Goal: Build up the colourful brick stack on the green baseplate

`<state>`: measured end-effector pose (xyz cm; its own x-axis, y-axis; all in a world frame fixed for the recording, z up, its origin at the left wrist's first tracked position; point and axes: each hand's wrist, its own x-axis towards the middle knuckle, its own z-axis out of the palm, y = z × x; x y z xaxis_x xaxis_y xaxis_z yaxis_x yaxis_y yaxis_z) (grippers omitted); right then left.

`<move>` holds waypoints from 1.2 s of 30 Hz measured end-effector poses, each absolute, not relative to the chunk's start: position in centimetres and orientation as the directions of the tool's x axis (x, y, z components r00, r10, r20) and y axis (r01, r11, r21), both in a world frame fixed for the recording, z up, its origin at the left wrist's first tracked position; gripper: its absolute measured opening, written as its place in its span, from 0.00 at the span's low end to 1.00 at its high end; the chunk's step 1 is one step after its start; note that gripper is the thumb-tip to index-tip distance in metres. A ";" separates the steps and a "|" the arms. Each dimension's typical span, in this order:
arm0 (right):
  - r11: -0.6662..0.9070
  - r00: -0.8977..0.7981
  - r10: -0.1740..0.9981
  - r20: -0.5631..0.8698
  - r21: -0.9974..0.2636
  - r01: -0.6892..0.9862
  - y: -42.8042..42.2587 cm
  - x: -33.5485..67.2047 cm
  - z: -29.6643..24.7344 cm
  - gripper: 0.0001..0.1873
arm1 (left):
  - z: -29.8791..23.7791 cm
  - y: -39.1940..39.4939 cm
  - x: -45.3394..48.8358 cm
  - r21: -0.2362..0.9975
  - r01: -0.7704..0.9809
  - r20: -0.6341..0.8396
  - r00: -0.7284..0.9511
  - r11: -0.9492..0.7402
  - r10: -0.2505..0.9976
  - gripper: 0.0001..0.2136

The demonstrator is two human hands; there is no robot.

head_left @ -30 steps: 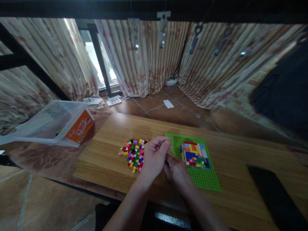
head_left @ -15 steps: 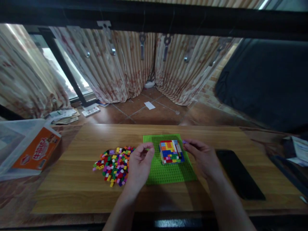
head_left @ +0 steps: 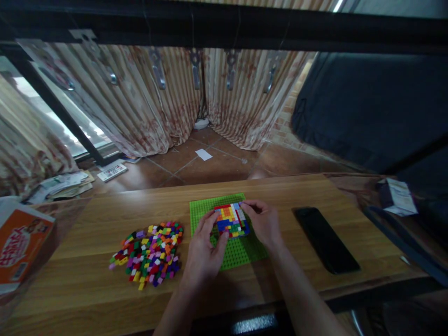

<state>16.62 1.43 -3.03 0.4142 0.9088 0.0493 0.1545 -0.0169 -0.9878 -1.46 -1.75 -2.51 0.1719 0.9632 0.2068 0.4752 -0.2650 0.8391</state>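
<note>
A square build of multicoloured toy bricks [head_left: 231, 219] stands on a green studded baseplate [head_left: 241, 254]. My left hand [head_left: 206, 247] braces the build's left side, fingertips at its upper left edge and thumb at its lower edge. At the far right corner, my right hand [head_left: 264, 221] pinches a small purple brick [head_left: 241, 204] against the build. The fingers partly cover this brick, and I cannot tell whether it is seated. Left of the baseplate lies a loose pile of small coloured bricks [head_left: 154, 254].
The wooden table [head_left: 115, 298] carries everything. A black phone [head_left: 327, 240] lies to the right. An orange-labelled box [head_left: 23, 245] is at the far left. Beyond the table are papers [head_left: 63, 184] on the floor and patterned curtains [head_left: 168, 102].
My left hand has come over to the build's left side. My right hand has brought the purple brick onto the far right corner. The camera view has turned right.
</note>
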 end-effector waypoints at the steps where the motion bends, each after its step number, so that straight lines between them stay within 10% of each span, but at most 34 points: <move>1: -0.017 0.407 0.912 0.049 -0.987 0.157 1.4 16.6 -3.1 0.14 | -2.4 -1.8 -1.4 0.834 0.485 0.203 0.174 -0.263 0.964 0.20; 36: -0.150 0.419 0.890 -0.178 -0.984 -0.099 2.5 16.8 -2.7 0.19 | -1.8 -2.4 -0.8 0.846 0.469 0.208 0.149 -0.254 0.967 0.19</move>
<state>16.80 2.47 -2.74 0.4188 0.8904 -0.1783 -0.0989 -0.1504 -0.9837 -0.75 -2.36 -1.77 0.1489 0.9668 0.2076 0.4694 -0.2539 0.8457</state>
